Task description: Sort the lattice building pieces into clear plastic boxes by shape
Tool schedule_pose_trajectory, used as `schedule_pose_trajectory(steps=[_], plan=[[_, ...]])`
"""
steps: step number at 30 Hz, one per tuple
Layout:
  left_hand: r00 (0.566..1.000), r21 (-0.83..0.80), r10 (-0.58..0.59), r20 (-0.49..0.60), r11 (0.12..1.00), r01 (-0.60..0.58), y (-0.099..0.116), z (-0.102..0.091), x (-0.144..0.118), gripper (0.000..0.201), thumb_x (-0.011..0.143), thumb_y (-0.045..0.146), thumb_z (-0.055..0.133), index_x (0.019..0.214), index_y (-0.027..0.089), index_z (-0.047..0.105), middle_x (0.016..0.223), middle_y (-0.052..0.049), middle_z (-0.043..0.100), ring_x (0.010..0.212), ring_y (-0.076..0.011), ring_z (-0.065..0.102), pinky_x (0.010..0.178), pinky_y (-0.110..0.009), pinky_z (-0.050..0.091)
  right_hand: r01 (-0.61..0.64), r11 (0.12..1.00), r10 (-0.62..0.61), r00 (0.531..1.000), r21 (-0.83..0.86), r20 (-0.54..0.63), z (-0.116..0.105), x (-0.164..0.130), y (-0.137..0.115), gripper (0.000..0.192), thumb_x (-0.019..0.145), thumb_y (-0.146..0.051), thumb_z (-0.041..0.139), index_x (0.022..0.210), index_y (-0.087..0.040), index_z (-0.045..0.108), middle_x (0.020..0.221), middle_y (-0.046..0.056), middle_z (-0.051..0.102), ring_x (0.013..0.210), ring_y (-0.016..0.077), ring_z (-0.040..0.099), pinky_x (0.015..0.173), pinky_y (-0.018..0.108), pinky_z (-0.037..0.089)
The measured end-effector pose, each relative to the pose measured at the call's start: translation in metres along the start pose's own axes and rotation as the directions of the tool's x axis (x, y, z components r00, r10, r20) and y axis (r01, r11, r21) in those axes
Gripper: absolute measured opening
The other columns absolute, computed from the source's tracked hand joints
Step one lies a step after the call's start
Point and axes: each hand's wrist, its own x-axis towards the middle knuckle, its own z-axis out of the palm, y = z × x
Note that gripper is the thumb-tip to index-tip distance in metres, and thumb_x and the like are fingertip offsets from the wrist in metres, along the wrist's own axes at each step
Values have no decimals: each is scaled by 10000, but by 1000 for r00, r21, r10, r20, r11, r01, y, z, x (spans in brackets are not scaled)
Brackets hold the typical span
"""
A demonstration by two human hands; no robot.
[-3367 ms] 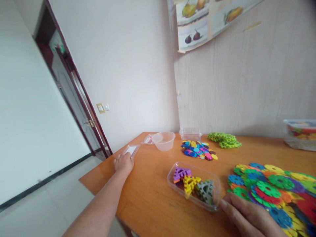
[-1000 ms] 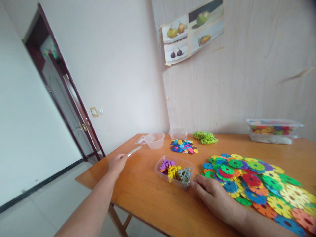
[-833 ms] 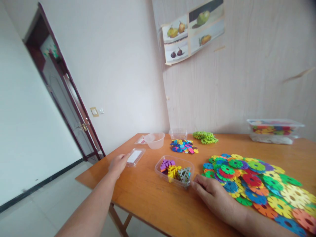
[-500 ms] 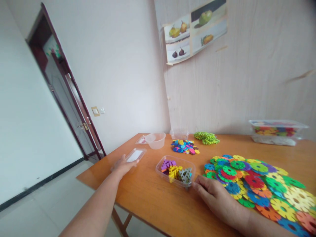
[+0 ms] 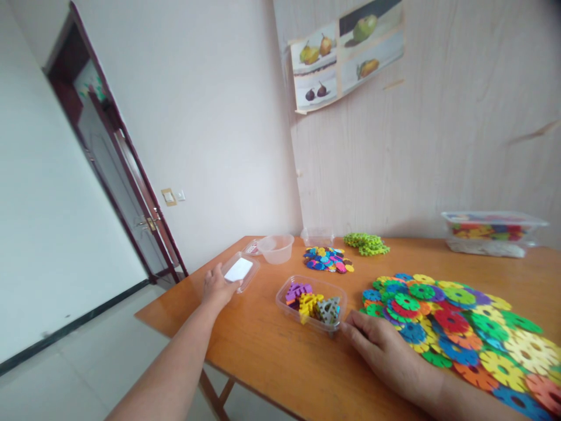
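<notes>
On the orange-brown wooden table [image 5: 272, 356], an uncovered clear plastic tray [image 5: 290, 313] already holds multicoloured notched plastic triangles [image 5: 310, 305], the right hand [image 5: 385, 346] at its corner (grip indeterminable), the left hand [image 5: 219, 289], fingers spread wide, at a separate white-centred clear plastic lid [image 5: 239, 270].

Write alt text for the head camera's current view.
A person's left hand touches a clear lid with a white label on a wooden table, while the right hand is at the edge of a clear tub of toothed toy pieces. A big pile of colorful notched discs lies at right.
</notes>
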Motion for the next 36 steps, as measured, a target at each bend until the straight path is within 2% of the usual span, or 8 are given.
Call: schedule_pose_trajectory(steps=[8,13,18,23,26,30,32,36], plan=[[992,-122,-80,-96,990,68,-9,2,11,764,675,413,743,1318,95,478,1278,-208,557,1294,-330,461,1040,-401,404,13,1000,-13,1000,18,7,1,0,4,340,983,-439,382,784,-212,540,763,4,600,711,156,549,645,271,406],[971,-375,-237,-40,904,205,-15,2,11,455,654,313,763,1060,167,619,989,-107,694,988,-285,664,770,-352,532,8,1000,-9,1000,12,12,1,0,2,343,983,-441,382,787,-212,545,763,4,600,712,157,550,648,271,410],[969,-410,-243,-40,888,206,-14,2,10,262,674,231,726,917,179,643,816,-60,701,815,-244,694,646,-308,531,14,1000,-15,1000,12,18,0,0,0,341,984,-439,381,785,-213,541,774,5,611,722,158,559,653,270,412],[972,-402,-223,-69,898,178,-10,0,13,264,702,218,685,959,183,638,887,-68,705,828,-223,687,700,-301,535,28,999,-28,1000,17,9,0,-1,1,327,982,-431,390,797,-213,550,781,3,616,724,156,556,657,268,417],[976,-373,-190,-110,918,137,-4,-10,13,284,733,204,633,1017,193,628,979,-80,691,935,-238,667,822,-332,522,20,1000,-20,1000,18,4,0,-2,2,325,978,-424,399,787,-211,553,777,4,620,719,157,560,654,271,416],[978,-239,52,-200,966,-101,9,-25,6,341,792,200,562,1130,210,608,1143,-89,628,1119,-248,585,1000,-355,442,27,999,-27,1000,18,-1,0,-1,1,327,976,-419,399,780,-209,555,770,10,624,712,161,558,648,278,412],[966,-196,152,-210,961,-194,17,-29,1,365,821,224,547,1183,211,587,1176,-91,604,1133,-243,571,1019,-353,428,26,1000,-26,1000,11,3,0,-1,1,333,976,-423,395,769,-209,542,757,9,615,700,159,549,637,278,407],[963,-271,203,-176,931,-245,27,-28,-6,342,850,310,556,1174,208,586,1131,-82,625,1077,-235,596,961,-346,463,20,1000,-20,1000,13,0,-1,-1,0,339,971,-433,399,754,-209,532,737,6,603,681,154,536,617,272,398]])
